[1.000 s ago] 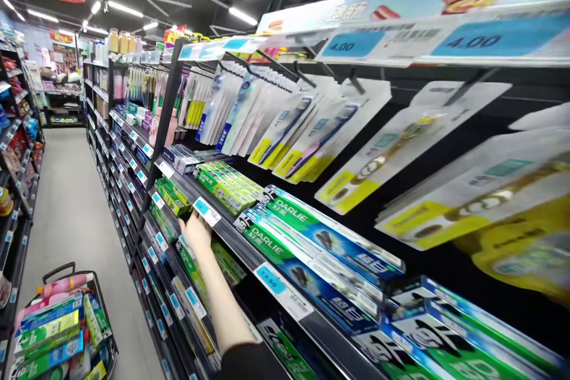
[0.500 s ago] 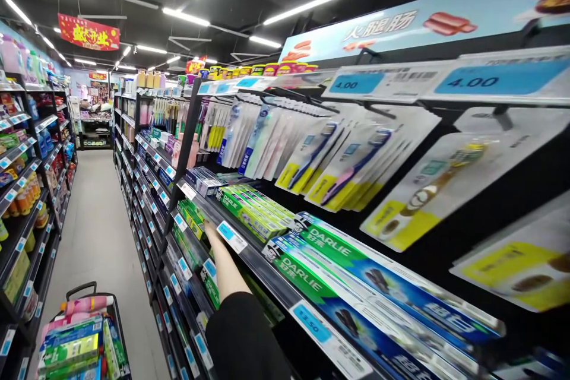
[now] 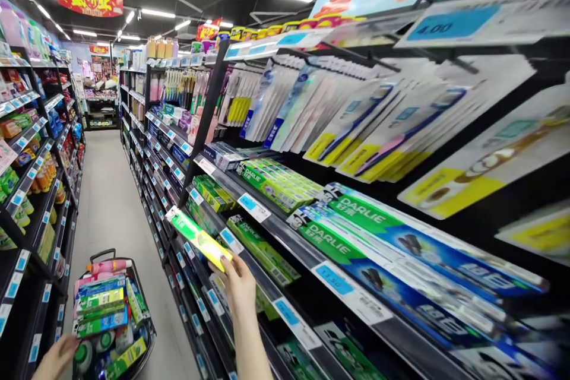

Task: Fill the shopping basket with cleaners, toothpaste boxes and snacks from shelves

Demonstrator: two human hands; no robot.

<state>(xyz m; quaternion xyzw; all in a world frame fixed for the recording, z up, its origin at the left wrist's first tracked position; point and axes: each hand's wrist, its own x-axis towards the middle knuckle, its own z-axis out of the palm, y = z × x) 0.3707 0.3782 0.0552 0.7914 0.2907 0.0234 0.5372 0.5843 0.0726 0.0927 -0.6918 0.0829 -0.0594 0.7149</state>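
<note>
My right hand point(image 3: 239, 288) is closed on one end of a long green and yellow toothpaste box point(image 3: 198, 237), which sticks out up and to the left, clear of the shelf front point(image 3: 249, 261). Behind it lie more green boxes point(image 3: 262, 252) on the same shelf. My left hand point(image 3: 56, 357) shows at the bottom left corner beside the shopping basket point(image 3: 110, 314); its fingers are cut off by the frame edge. The basket is full of toothpaste boxes and other packs.
Shelves of Darlie toothpaste boxes point(image 3: 378, 237) and hanging toothbrush packs point(image 3: 356, 119) run along the right. A second shelf row point(image 3: 31, 166) lines the left of the aisle floor point(image 3: 107, 214). Blue price tags point(image 3: 253, 206) edge the shelves.
My right hand has drawn back out of the shelf with a green and yellow box in it. My left hand has come into view by the basket.
</note>
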